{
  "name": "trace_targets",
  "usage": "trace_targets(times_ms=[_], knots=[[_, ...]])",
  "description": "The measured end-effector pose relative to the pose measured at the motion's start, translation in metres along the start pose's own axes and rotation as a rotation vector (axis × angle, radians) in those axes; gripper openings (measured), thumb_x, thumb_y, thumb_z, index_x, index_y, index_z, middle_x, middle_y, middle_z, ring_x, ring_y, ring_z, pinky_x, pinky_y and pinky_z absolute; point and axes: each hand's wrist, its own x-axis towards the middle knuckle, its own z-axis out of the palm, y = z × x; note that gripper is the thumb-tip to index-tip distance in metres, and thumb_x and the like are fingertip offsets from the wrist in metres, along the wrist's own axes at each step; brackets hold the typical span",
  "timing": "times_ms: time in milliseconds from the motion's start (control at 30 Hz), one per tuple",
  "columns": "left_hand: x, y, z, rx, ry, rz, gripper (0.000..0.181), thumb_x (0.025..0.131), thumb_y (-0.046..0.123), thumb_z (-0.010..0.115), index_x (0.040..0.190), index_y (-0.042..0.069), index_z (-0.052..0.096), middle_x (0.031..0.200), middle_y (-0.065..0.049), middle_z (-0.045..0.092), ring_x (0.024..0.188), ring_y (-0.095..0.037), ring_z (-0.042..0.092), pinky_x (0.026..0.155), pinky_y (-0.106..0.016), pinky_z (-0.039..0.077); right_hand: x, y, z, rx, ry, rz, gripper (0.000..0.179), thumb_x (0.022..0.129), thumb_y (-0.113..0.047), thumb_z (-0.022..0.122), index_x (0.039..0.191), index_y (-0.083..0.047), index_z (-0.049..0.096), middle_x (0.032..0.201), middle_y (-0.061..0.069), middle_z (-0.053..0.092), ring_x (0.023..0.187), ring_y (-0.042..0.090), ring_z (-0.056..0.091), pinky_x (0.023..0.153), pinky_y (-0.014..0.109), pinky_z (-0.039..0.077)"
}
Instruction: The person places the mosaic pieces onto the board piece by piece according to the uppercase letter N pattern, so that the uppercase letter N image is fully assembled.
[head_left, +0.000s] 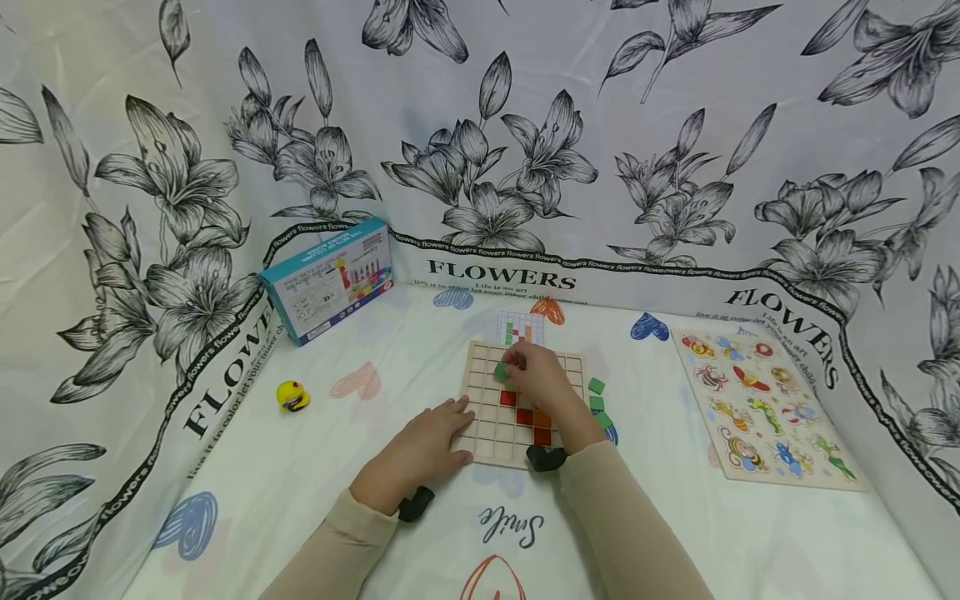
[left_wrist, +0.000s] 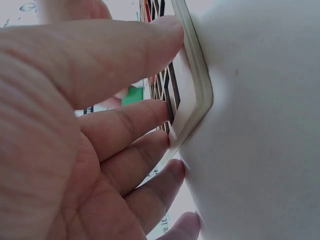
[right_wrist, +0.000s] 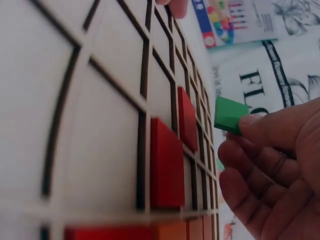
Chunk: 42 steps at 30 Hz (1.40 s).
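Between the thumb and fingers of my right hand is a green square tile, pinched above the far part of a wooden grid board. My left hand rests along the board's left edge with its fingers spread; in the left wrist view the thumb touches the rim. Red tiles and orange tiles sit in the grid's squares, partly covered by my right wrist. Just behind the board lies a pattern card with coloured squares.
Several loose green tiles lie off the board's right edge. A picture board with insects is at the right. On the left are a yellow toy duck and a blue-white box against the cloth backdrop.
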Motion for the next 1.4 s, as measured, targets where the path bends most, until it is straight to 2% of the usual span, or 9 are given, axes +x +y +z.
trace_targets(times_ms=[200, 533, 800, 1100, 1267, 1400], knots=[[0.000, -0.001, 0.001, 0.009, 0.007, 0.013, 0.063, 0.097, 0.020, 0.083, 0.153, 0.001, 0.062, 0.172, -0.015, 0.046, 0.161, -0.038, 0.041, 0.132, -0.060, 0.035, 0.011, -0.006, 0.009, -0.060, -0.056, 0.002, 0.005, 0.107, -0.017, 0.070, 0.109, -0.016, 0.075, 0.106, 0.003, 0.073, 0.096, 0.022, 0.064, 0.091, 0.042, 0.059], [0.000, -0.002, 0.001, 0.015, 0.009, 0.011, 0.063, 0.097, 0.021, 0.083, 0.153, 0.002, 0.062, 0.172, -0.014, 0.046, 0.161, -0.037, 0.041, 0.131, -0.061, 0.035, 0.007, -0.004, 0.013, -0.093, -0.093, 0.000, 0.007, 0.107, -0.015, 0.069, 0.105, -0.017, 0.076, 0.107, 0.001, 0.074, 0.097, 0.021, 0.066, 0.089, 0.042, 0.060], [0.001, -0.002, 0.002, 0.008, 0.009, 0.006, 0.064, 0.097, 0.021, 0.084, 0.153, 0.002, 0.062, 0.172, -0.014, 0.045, 0.162, -0.037, 0.040, 0.132, -0.060, 0.034, 0.006, -0.003, 0.014, -0.100, -0.094, -0.010, 0.009, 0.107, -0.013, 0.069, 0.109, -0.015, 0.078, 0.110, 0.004, 0.075, 0.098, 0.021, 0.068, 0.088, 0.043, 0.061], [-0.001, 0.000, 0.001, 0.009, 0.011, 0.006, 0.064, 0.097, 0.021, 0.083, 0.154, 0.002, 0.061, 0.172, -0.014, 0.045, 0.162, -0.037, 0.040, 0.132, -0.060, 0.034, 0.008, -0.004, 0.015, -0.150, -0.097, -0.003, 0.008, 0.106, -0.011, 0.072, 0.105, -0.014, 0.080, 0.113, 0.005, 0.071, 0.100, 0.021, 0.066, 0.096, 0.045, 0.060], [-0.001, 0.001, -0.001, 0.006, 0.010, 0.000, 0.063, 0.097, 0.020, 0.083, 0.154, 0.002, 0.061, 0.173, -0.014, 0.044, 0.162, -0.037, 0.040, 0.133, -0.060, 0.033, 0.007, 0.001, 0.010, -0.105, -0.087, -0.023, 0.009, 0.106, -0.013, 0.071, 0.109, -0.013, 0.080, 0.113, 0.006, 0.072, 0.101, 0.022, 0.066, 0.095, 0.045, 0.060], [-0.001, 0.002, 0.000, -0.004, -0.001, -0.027, 0.064, 0.098, 0.022, 0.083, 0.155, 0.004, 0.061, 0.174, -0.011, 0.043, 0.163, -0.035, 0.038, 0.134, -0.059, 0.031, -0.001, 0.015, -0.011, -0.016, -0.030, 0.011, 0.017, 0.106, -0.016, 0.071, 0.118, -0.009, 0.080, 0.116, 0.008, 0.073, 0.098, 0.024, 0.065, 0.085, 0.041, 0.059]])
